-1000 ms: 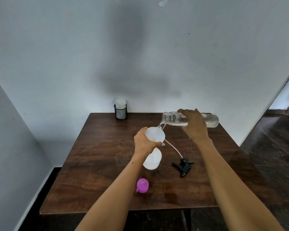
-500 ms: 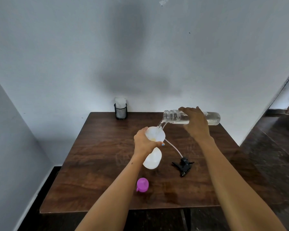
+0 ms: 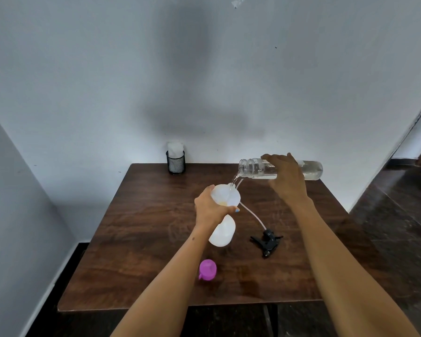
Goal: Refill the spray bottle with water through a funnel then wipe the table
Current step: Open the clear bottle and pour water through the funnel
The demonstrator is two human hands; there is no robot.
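- Currently, the left hand [image 3: 210,210] is gripping the white funnel [image 3: 226,195] where it is sitting in the neck of the white spray bottle [image 3: 223,232]; its fingers are curling round the joint between the two.
- The spray bottle is standing near the middle of the brown wooden table [image 3: 141,227], with the funnel's wide mouth facing up.
- The right hand [image 3: 286,180] is holding a clear water bottle [image 3: 260,169] on its side above the far right part of the table; its fingers are wrapping over the top of the bottle's body.
- The water bottle's open mouth is pointing left and is lying just above the funnel's rim. A thin stream of water [image 3: 234,182] is running from the mouth into the funnel.
- Water is lying along the lower side of the tilted water bottle.
- The black spray head [image 3: 267,242] is lying on the table to the right of the spray bottle, apart from it. Its clear dip tube [image 3: 252,214] is reaching up and left towards the funnel.
- A purple cap [image 3: 207,269] is resting on the table near the front edge, between the two forearms.
- A black mesh holder [image 3: 176,162] with white paper in it is standing at the far edge of the table, against the wall.
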